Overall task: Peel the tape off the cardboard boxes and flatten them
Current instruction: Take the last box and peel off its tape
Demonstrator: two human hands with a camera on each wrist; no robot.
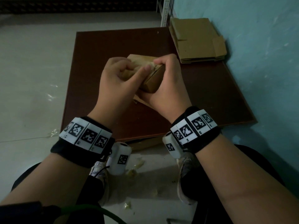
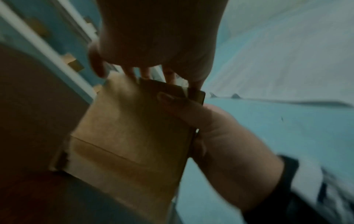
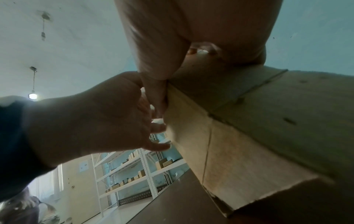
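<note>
Two hands on one small box (image 1: 151, 81) here, held just above a dark brown board (image 1: 100, 65) in the middle of the head view. Right hand (image 1: 166, 81) is wrapped around the box's right side, fingers curled over the top edge, thumb on the near face. Left hand (image 1: 116, 78) is curled up at the top left of the box, fingertips pinching at something there; can't tell if it's tape or just a flap, too blurry. Box is plain brown corrugated cardboard, matte, with a seam line showing in the right wrist view, no print or label I can read. Upper right of the head view there's a stack of flattened cardboard (image 1: 197, 41) sitting on the board's far corner against a teal wall (image 1: 258, 46). Both wrists have black bands (image 1: 82, 139) with white tiles carrying black square marker codes, no readable words. Pale crumpled scraps (image 1: 134, 171) lie on the grey floor at the bottom centre, near the shoes.
</note>
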